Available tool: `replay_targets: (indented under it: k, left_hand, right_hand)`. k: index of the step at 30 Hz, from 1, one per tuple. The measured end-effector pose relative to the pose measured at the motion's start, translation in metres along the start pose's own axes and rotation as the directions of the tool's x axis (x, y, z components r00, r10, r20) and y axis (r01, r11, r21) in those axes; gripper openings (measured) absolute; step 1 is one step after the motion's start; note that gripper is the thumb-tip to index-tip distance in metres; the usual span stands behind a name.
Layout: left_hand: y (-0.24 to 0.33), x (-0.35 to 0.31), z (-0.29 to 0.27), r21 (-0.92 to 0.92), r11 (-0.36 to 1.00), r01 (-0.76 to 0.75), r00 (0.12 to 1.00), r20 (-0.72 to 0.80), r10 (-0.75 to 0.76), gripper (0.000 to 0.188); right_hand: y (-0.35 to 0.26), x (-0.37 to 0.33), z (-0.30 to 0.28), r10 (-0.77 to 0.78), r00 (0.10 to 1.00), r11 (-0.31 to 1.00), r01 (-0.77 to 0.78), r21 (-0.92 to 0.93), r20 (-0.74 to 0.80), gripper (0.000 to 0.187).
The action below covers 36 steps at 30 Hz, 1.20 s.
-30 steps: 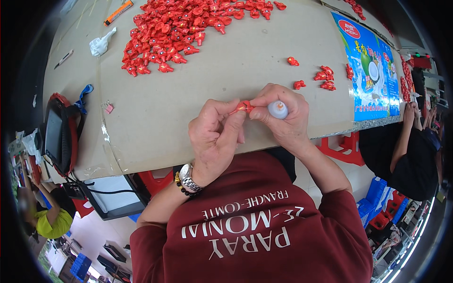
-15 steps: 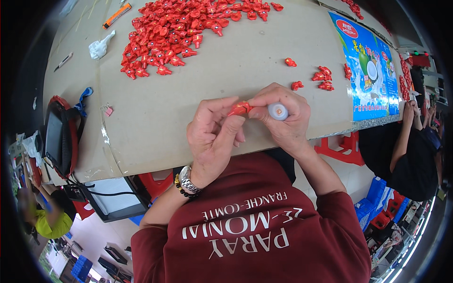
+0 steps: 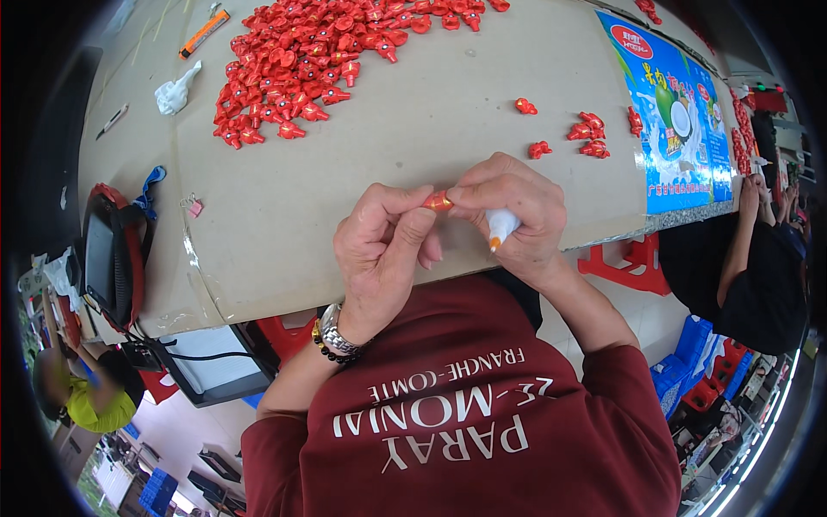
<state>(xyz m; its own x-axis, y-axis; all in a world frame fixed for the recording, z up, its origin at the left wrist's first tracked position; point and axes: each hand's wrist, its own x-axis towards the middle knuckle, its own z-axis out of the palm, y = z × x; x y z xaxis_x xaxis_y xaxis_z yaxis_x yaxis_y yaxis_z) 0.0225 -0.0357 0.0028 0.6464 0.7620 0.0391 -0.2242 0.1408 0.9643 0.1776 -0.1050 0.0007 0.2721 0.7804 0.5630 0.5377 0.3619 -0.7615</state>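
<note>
Between my two hands, above the table's near edge, is a small red moulded piece (image 3: 438, 201) with gold marks. My left hand (image 3: 379, 239) pinches its left end between thumb and forefinger. The thumb and forefinger of my right hand (image 3: 527, 207) hold the other end. Tucked in that same right hand is a small white squeeze bottle (image 3: 503, 222), its orange tip pointing down toward me. Beyond my right hand lie a few similar red pieces (image 3: 587, 127). A large heap of them (image 3: 289, 73) spreads over the far left of the table.
An orange box cutter (image 3: 204, 34), a crumpled white tissue (image 3: 177, 89), a pen (image 3: 112, 121) and a pink clip (image 3: 195, 208) lie at left. A black-and-red bag (image 3: 112, 258) stands at the left edge. Right are a blue printed sheet (image 3: 672, 121) and a person in black (image 3: 741, 284).
The white bottle has turned in my right hand, so its orange tip now points down toward me. The red piece has turned between my fingertips and shows less of itself.
</note>
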Motion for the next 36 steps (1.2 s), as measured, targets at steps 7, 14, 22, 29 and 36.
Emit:
replay_targets:
  k: [7,14,22,29,36]
  left_hand:
    - [-0.002,0.000,-0.004,0.050,0.998,-0.032,0.998,0.056,0.029,0.011]
    - [-0.004,0.002,-0.006,0.078,0.993,-0.086,0.993,0.087,0.079,0.009]
    - [-0.002,0.001,-0.010,0.095,0.993,-0.070,0.990,0.126,0.057,0.012]
    - [-0.001,-0.003,-0.003,-0.030,0.998,-0.048,0.999,-0.008,0.048,0.014]
    - [-0.006,-0.005,-0.004,0.016,0.995,-0.095,0.995,0.006,0.095,0.014]
  right_hand:
    - [0.000,-0.003,0.000,-0.144,0.989,0.983,0.145,-0.113,0.021,0.021]
    - [-0.003,0.000,-0.001,-0.168,0.983,0.978,0.175,-0.111,0.072,0.020]
    - [0.000,-0.001,0.000,-0.185,0.981,0.974,0.192,-0.118,0.064,0.023]
    - [-0.008,0.006,0.003,0.081,0.994,0.993,-0.075,0.095,-0.070,0.022]
    - [-0.008,0.003,0.000,0.261,0.965,0.945,-0.253,0.208,-0.010,0.020]
